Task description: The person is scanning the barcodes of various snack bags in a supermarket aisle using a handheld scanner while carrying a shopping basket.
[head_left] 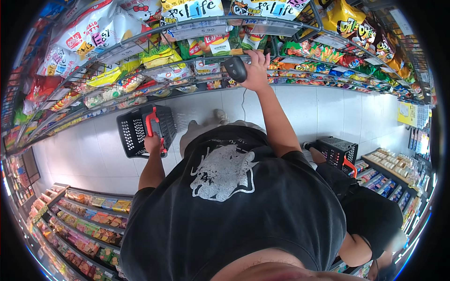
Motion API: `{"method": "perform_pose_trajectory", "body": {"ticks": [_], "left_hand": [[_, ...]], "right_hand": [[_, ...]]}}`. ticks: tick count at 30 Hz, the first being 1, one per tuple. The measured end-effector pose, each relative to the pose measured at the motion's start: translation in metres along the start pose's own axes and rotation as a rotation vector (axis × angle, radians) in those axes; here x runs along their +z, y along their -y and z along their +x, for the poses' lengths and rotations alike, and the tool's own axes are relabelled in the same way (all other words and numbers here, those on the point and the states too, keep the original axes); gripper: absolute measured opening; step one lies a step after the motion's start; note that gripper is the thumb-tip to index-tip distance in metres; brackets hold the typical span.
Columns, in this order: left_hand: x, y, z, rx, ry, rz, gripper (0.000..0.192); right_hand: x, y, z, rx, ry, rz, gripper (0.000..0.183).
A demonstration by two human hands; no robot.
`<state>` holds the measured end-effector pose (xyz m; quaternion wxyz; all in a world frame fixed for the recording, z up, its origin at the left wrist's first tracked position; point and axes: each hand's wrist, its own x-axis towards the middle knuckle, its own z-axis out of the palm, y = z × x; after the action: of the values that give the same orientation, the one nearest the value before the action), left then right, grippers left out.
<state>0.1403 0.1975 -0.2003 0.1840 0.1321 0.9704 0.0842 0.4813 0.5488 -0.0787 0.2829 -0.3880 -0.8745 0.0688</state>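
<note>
My left hand [152, 143] grips the red handle [151, 121] of a black perforated plastic shopping basket [132, 135], which hangs tilted above the floor. In my right hand [257, 72] is a black, rounded handheld device [235, 69], shaped like a scanner head or a computer mouse. Part of that grip is hidden under the device, and a thin cable [243, 103] hangs below. My right fingers are up by the front edge of a wire shelf [211, 59]. Just beyond them stand green Lay's chip bags [218, 44].
More snack bags [105, 31] fill the wire shelves ahead. Behind me on the right, a person in black [365, 207] is close, near another black basket [337, 151]. Packaged-goods shelving [91, 224] stands behind on the left. The floor [295, 112] is pale tile.
</note>
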Motion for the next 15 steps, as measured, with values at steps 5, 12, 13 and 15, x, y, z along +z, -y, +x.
{"method": "perform_pose_trajectory", "body": {"ticks": [5, 12, 13, 15], "left_hand": [[-0.0036, -0.0025, -0.0048, 0.009, -0.002, -0.046, 0.037], [-0.0095, -0.0104, -0.0094, 0.004, 0.009, -0.042, 0.037], [-0.0088, -0.0097, -0.0091, -0.003, 0.001, -0.035, 0.037], [-0.0069, -0.0077, -0.0077, -0.008, -0.005, -0.028, 0.037]], "right_hand": [[0.0011, -0.0011, 0.0004, -0.011, 0.005, 0.000, 0.043], [0.0014, -0.0009, -0.0003, -0.018, -0.004, 0.023, 0.038], [0.0015, -0.0009, -0.0004, -0.019, -0.002, 0.026, 0.038], [0.0022, -0.0014, -0.0004, -0.021, -0.003, 0.017, 0.038]]}}
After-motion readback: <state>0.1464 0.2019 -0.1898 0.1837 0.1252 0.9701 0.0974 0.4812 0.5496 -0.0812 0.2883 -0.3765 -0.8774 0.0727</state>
